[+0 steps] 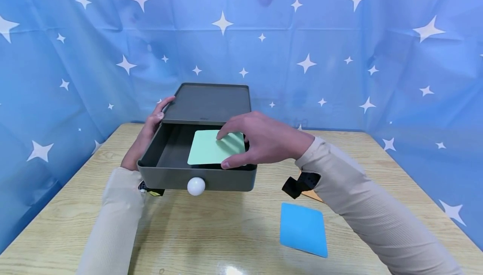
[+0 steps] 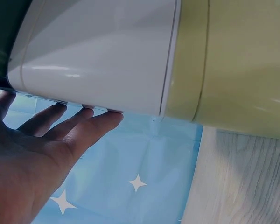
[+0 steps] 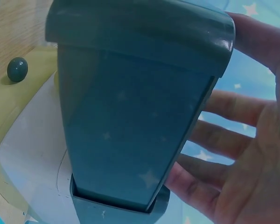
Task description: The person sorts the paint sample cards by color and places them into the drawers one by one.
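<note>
A dark grey drawer [image 1: 162,176] with a white knob [image 1: 196,186] is pulled out from the top of a small cabinet [image 1: 209,101]. Inside the drawer's outline a light green card [image 1: 205,149] shows, with a finger shadow across it. My right hand [image 1: 264,138] reaches over the drawer's right side, index fingertip over the card and thumb at the front rim, fingers spread apart. Along the cabinet's left side lies my left hand [image 1: 149,128]; its fingers extend against the white tier [image 2: 98,56] in the left wrist view.
A blue card [image 1: 303,229] lies on the wooden table [image 1: 211,233], right of the cabinet. Part of an orange piece [image 1: 313,195] shows beneath the right wrist. The cabinet's yellow tier [image 2: 247,60] is below the white one. A blue starry cloth [image 1: 320,36] hangs behind the table.
</note>
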### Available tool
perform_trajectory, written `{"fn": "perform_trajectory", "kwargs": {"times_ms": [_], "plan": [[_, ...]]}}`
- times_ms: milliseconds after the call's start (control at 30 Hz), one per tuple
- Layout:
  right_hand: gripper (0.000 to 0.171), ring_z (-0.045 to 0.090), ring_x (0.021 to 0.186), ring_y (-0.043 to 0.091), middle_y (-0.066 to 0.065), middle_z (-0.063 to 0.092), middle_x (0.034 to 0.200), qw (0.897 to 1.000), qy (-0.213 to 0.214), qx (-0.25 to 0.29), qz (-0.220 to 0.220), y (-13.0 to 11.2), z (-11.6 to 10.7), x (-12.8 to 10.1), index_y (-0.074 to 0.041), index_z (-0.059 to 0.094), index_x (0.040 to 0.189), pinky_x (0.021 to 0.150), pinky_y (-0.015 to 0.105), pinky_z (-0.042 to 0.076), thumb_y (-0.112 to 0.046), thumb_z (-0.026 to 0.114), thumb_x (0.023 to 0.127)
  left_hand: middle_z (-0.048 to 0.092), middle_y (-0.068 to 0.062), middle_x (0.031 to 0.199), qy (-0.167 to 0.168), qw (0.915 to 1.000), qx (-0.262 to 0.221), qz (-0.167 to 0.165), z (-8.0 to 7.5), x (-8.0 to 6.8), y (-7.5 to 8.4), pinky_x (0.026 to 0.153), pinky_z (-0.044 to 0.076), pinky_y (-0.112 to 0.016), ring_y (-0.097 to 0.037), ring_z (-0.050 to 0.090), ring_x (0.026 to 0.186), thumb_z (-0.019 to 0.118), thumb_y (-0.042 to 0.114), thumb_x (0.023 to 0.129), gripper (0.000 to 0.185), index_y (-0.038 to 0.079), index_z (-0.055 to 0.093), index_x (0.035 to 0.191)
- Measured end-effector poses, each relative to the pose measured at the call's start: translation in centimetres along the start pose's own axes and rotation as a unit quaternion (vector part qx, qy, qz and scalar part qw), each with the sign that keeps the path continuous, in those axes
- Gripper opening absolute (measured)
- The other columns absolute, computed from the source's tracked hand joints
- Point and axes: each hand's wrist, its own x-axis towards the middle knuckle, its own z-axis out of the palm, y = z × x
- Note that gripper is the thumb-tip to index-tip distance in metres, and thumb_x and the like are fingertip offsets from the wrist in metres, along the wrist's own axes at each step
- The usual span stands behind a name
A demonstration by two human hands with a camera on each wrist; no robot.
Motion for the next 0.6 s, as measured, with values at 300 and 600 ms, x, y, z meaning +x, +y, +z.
{"fn": "perform_trajectory", "kwargs": {"times_ms": [300, 600], "plan": [[0.047, 0.068, 0.11, 0.019, 0.004, 0.07, 0.127, 1.0, -0.006, 0.014, -0.023, 0.37, 0.13, 0.16, -0.009, 0.066, 0.129, 0.09, 0.034, 0.057, -0.035, 0.073, 0.09, 0.007, 0.001, 0.167, 0.003, 0.9999, 0.008, 0.007, 0.02, 0.08, 0.15, 0.104, 0.031, -0.033, -0.02, 0.021, 0.143, 0.02, 0.037, 0.105, 0.057, 0.03, 0.015, 0.161], [0.043, 0.068, 0.114, 0.022, 0.007, 0.07, 0.126, 0.999, 0.0, 0.044, -0.021, 0.61, -0.06, -0.15, -0.008, 0.067, 0.127, 0.093, 0.032, 0.057, -0.03, 0.073, 0.091, 0.005, 0.001, 0.167, -0.001, 1.0, 0.003, 0.002, -0.1, 0.05, -0.01, 0.106, 0.029, -0.036, -0.021, 0.019, 0.145, 0.021, 0.042, 0.105, 0.057, 0.033, 0.015, 0.161]]}}
